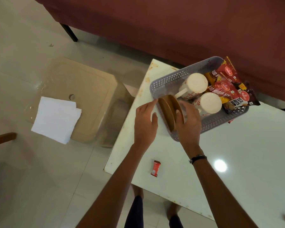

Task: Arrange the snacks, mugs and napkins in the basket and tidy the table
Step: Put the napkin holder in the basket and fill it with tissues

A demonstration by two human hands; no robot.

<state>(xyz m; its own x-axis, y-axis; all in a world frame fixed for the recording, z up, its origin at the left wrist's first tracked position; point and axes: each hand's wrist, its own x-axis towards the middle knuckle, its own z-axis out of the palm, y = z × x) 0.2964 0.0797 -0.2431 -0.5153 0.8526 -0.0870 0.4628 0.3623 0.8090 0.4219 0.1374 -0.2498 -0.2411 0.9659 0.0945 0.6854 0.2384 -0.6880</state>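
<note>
Mostly done: both mugs (197,85) and snack packets (227,86) lying in basket (164,83) on bench (237,153), napkins (56,119) left on stool (92,89), red wrapper (155,168) loose; left hand (145,122) flat-fingered at basket rim, right hand (188,122) gripping upright brown discs (169,112) inside near end.

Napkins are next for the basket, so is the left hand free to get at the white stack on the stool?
Probably yes: the left hand rests open by the basket, nothing covers the napkins, and only open floor lies between.
</note>
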